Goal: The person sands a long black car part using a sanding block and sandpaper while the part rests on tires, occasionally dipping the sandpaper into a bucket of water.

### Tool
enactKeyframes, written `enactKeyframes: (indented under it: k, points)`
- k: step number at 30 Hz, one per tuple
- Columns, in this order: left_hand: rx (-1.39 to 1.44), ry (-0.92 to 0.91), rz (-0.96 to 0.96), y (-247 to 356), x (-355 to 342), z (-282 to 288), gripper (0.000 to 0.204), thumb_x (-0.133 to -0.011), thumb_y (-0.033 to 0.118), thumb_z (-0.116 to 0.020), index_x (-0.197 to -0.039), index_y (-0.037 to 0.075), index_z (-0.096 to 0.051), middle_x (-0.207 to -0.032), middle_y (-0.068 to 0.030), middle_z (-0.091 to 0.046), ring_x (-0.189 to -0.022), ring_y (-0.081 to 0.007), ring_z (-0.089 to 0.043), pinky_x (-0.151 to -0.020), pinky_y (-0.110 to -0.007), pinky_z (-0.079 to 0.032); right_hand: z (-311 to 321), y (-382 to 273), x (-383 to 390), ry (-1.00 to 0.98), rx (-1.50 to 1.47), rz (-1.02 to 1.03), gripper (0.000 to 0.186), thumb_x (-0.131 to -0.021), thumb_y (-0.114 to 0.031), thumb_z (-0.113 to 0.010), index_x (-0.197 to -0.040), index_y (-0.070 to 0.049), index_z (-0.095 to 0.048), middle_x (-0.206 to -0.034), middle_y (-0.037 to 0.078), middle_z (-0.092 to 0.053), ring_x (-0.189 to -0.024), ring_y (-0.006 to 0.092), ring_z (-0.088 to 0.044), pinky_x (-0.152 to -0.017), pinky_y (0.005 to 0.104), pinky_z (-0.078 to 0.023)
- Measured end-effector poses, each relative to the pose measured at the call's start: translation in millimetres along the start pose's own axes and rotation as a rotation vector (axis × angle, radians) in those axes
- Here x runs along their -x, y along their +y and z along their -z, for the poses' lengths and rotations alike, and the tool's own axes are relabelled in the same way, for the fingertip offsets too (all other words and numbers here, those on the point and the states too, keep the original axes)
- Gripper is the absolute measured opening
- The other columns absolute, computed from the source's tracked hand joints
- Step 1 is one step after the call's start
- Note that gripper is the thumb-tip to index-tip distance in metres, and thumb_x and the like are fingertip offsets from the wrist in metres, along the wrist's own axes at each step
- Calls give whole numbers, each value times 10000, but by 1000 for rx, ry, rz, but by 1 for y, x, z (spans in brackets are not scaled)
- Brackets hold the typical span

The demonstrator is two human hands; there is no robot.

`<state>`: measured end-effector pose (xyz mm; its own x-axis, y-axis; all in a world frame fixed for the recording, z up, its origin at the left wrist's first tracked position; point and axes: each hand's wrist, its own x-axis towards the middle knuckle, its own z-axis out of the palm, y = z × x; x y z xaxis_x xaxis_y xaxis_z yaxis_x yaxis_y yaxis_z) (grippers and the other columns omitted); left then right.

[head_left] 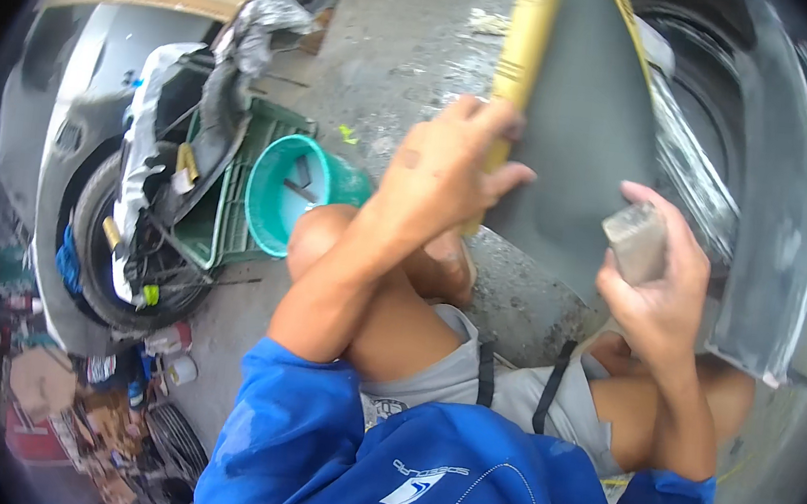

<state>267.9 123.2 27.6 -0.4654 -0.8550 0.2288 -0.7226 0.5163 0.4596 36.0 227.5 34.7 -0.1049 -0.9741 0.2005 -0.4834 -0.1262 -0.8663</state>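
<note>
A large sheet of sandpaper [579,123], dark grey on its face with a yellow printed back, stretches in front of me. Its left edge curls over. My left hand [453,159] is closed on that curled yellow edge, thumb on the grey side. In my right hand [665,289], fingers and thumb pinch a small beige-grey block [638,242] with worn edges, perhaps a sanding block. The block is beside the sheet's lower right edge; whether the two touch, I cannot tell.
A teal bucket [260,196] with small dark pieces inside stands by my left knee, next to a green crate [215,217]. Farther left are a car's wheel [94,249] and fender. A grey car panel [771,222] stands upright at the right. The concrete floor [396,45] is stained.
</note>
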Motion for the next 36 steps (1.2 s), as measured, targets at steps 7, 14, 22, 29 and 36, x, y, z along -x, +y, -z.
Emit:
enactKeyframes:
  k: [7, 14, 22, 29, 36]
  points:
    - [272, 91, 146, 4, -6, 13, 377, -943, 2, -572, -1314, 68, -578, -847, -44, -669, -590, -61, -502, -550, -246, -414, 9, 22, 3, 58, -98, -167, 528, -685, -3, -666, -1212, -20, -646, -1003, 145, -697, -916, 233, -693, -850, 336, -530]
    - [330, 60, 86, -10, -2, 18, 400, -982, 12, -472, -1329, 38, -669, -750, 61, -487, -647, -10, -391, -596, -184, -312, 10, 34, 7, 37, -153, -251, 512, -697, -36, -666, -1208, -19, -635, -1011, 137, -692, -911, 204, -671, -846, 327, -522]
    - [560, 60, 254, 1, 3, 30, 505, -880, 43, -789, -1333, -89, -609, -1219, -130, -672, -1104, -169, -637, -984, -291, -505, 4, 33, 10, 43, -121, -64, 535, -686, -74, -707, -1215, -50, -632, -1081, 168, -638, -1010, 361, -662, -903, 421, -529]
    - [229, 129, 200, -18, 4, 38, 521, -880, 16, -773, -1366, -50, -597, -1295, -133, -661, -1176, -186, -623, -1057, -313, -462, -2, 21, 4, 51, -72, 214, 610, -722, -67, -757, -1312, -70, -601, -1235, 171, -560, -1102, 376, -631, -930, 447, -551]
    - [77, 301, 165, -34, 2, 44, 486, -838, 81, -740, -1309, -3, -653, -1188, -174, -740, -1104, -234, -710, -994, -354, -510, -9, 0, -43, 434, 345, 396, 563, -881, -172, -710, -1402, -31, -550, -1162, 154, -571, -986, 321, -627, -781, 441, -520]
